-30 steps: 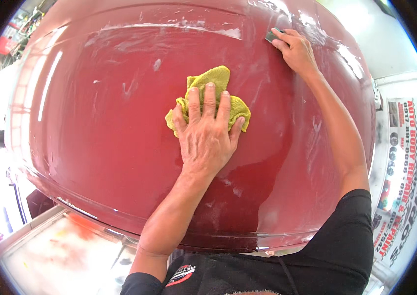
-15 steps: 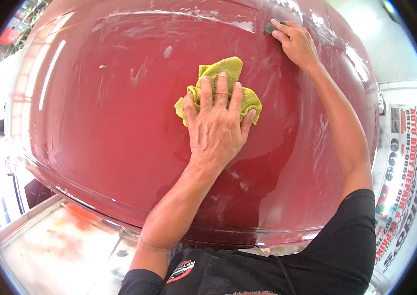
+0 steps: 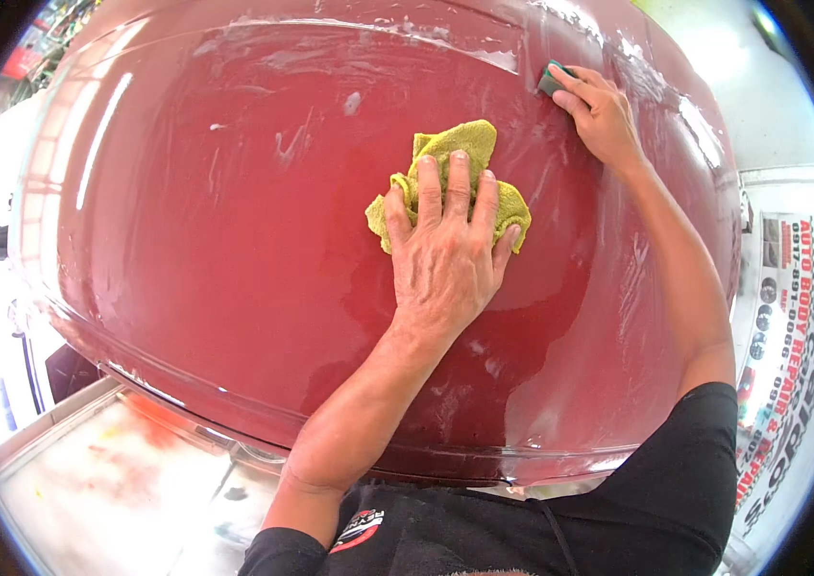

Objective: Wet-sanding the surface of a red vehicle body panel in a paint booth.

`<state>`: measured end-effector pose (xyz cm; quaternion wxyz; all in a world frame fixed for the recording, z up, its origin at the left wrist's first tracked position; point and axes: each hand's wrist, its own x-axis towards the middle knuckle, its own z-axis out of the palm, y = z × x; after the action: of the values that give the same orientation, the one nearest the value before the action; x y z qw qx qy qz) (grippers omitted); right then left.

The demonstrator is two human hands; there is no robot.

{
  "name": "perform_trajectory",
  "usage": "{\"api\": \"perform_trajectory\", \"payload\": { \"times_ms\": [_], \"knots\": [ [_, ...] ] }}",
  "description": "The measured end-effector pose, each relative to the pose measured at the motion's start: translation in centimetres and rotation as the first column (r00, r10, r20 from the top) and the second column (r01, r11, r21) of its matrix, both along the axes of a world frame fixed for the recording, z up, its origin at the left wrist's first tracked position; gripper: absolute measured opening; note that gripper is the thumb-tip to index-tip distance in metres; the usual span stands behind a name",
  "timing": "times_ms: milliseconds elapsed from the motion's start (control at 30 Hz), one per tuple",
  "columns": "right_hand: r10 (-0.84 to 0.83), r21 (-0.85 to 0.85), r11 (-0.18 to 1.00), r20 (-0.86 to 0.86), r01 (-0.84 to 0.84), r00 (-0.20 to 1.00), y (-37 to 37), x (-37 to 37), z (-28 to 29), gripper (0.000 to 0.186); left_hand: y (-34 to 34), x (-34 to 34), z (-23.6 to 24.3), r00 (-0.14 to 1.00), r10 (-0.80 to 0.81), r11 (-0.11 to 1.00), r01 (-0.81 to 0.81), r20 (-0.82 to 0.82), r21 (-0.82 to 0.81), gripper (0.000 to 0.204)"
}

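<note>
My left hand (image 3: 440,250) lies spread and flat on a crumpled yellow cloth (image 3: 464,134) on the curved, glossy red car panel (image 3: 195,240). Further forward and right, my right hand (image 3: 599,120) grips a small dark green block (image 3: 553,84) against the panel, near whitish streaks by its right-hand part. The panel shows pale smears, a wetter-looking darker patch below my left hand and a long raised-looking white line along the far area.
A pale board with red and orange stains (image 3: 90,470) lies below the panel's lower left edge. A printed banner (image 3: 781,346) stands at the right beside a white surface (image 3: 753,86). Bright clutter (image 3: 23,67) shows at the far left.
My left hand and the yellow cloth have shifted up and to the right in the picture. My right hand with the block went up, then came down and to the right.
</note>
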<state>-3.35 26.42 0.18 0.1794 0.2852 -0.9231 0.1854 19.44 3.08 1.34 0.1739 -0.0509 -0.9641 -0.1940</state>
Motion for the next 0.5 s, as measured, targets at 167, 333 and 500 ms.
{"api": "perform_trajectory", "payload": {
  "times_ms": [167,333,500],
  "knots": [
    [-0.247,0.041,0.969,0.023,0.246,0.969,1.9,-11.9,1.2,0.037,1.0,0.1,1.0,1.0,-0.028,0.998,0.028,-0.006,0.063,0.055],
    [-0.401,0.066,0.915,0.03,0.398,0.916,-0.9,-11.1,-0.2,0.038,0.5,-0.3,0.1,0.999,-0.044,0.997,0.045,-0.012,0.056,0.054],
    [-0.02,-0.011,1.0,-0.004,0.02,1.0,-2.1,9.7,0.2,0.037,-0.4,0.1,0.0,1.0,0.0,1.0,-0.001,-0.009,-0.028,0.054]
  ]
}}
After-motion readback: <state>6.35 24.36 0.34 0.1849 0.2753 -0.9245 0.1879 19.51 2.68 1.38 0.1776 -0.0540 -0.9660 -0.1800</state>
